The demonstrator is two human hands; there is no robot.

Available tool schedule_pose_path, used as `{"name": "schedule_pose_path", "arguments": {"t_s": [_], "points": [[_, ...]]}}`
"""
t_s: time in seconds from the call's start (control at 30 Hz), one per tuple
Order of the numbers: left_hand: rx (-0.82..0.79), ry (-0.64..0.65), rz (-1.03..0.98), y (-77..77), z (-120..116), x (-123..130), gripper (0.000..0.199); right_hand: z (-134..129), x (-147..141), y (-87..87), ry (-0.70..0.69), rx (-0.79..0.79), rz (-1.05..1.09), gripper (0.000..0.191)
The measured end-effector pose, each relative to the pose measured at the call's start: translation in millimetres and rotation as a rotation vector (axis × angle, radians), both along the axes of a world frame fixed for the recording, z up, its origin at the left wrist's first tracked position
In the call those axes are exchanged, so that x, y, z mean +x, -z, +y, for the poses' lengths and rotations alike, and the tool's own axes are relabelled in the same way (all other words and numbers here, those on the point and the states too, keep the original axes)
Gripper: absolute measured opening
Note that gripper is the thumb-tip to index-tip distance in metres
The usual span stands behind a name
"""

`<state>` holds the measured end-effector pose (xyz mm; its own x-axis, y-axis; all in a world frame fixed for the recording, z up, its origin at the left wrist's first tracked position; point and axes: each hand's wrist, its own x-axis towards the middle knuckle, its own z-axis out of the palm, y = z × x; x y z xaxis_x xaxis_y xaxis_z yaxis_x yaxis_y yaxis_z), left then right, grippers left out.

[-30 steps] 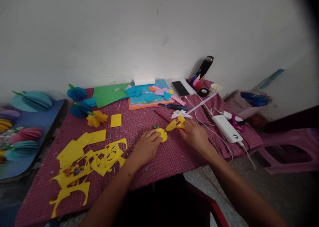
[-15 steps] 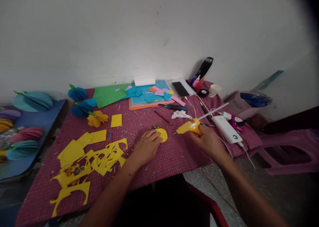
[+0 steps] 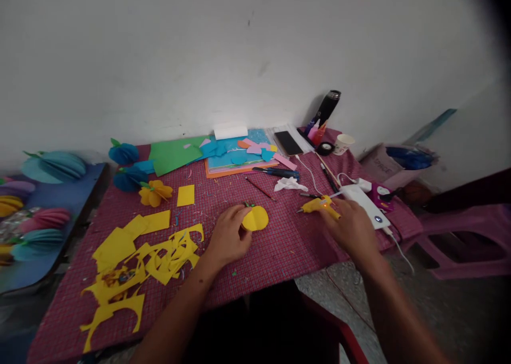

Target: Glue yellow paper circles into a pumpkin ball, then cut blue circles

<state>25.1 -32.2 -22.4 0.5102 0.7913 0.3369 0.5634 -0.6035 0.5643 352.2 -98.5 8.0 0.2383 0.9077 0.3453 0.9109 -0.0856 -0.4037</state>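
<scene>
Paper disc (image 3: 258,218), yellow, in left hand (image 3: 228,237); checked cloth (image 3: 275,252) beneath.

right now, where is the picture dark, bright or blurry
Head view: dim light; black upper right corner; the wall brightens above the white paper; the bottle throws a soft shadow; print on the cup is too blurry to read.

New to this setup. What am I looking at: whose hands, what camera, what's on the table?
No robot: one person's bare hands, seen from a single head-worn camera looking forward and down. The left hand touches a round yellow paper piece. The right hand is at the handle of a yellow glue gun; how firmly it grips is unclear. The cloth-covered table also bears yellow paper scraps, a pencil, a phone and a white power bank.
</scene>
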Motion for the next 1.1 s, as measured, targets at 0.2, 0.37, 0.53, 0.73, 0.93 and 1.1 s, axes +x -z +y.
{"name": "schedule_pose_path", "arguments": {"t_s": [0.2,0.37,0.53,0.73,0.93,1.1], "points": [[-0.041,-0.004,-0.055,0.4,1,1,0.060,-4,-96,6.1,-0.354,-0.058,0.268,0.021],[-0.032,0.009,-0.077,5.2,3,0,0.055,11,-140,23.8,-0.363,-0.151,0.255,0.025],[-0.027,-0.003,-0.080,9.6,6,2,0.048,18,-144,25.9,-0.327,-0.200,0.246,0.019],[-0.003,-0.005,-0.078,10.2,8,6,0.049,24,-144,25.9,-0.309,-0.174,0.276,0.022],[0.013,0.003,-0.044,10.1,7,9,0.050,27,-143,24.0,-0.193,-0.215,0.179,0.020],[0.042,0.023,-0.036,9.1,8,9,0.045,27,-144,19.2,-0.159,-0.246,0.122,0.021]]}}
